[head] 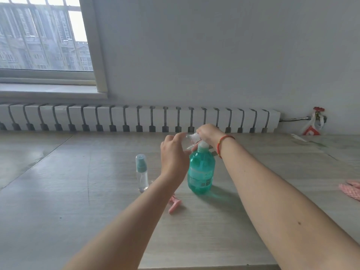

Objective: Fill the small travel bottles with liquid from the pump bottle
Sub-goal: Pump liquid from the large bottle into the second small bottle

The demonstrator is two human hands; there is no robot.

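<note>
A teal pump bottle (201, 172) stands upright on the pale wood-grain worktop (58, 211), its white pump head just below the two hands. The left hand (172, 152) curls its grip around a small clear travel bottle (188, 142), held tilted above and just left of the pump head. The right hand (207, 134), a red cord bracelet (224, 141) at its wrist, closes its fingers on the neck end of that same bottle; whether it pinches a cap cannot be told. A second travel bottle (141, 172), clear with a teal sprayer under a clear cap, stands upright on the worktop to the left of the pump bottle, apart from it. A pink plastic item (174, 205) lies near the pump bottle's base, partly hidden by the left forearm. Pink cloth (350, 189) lies at the right edge. A white radiator (136, 117) runs along the wall behind.
</note>
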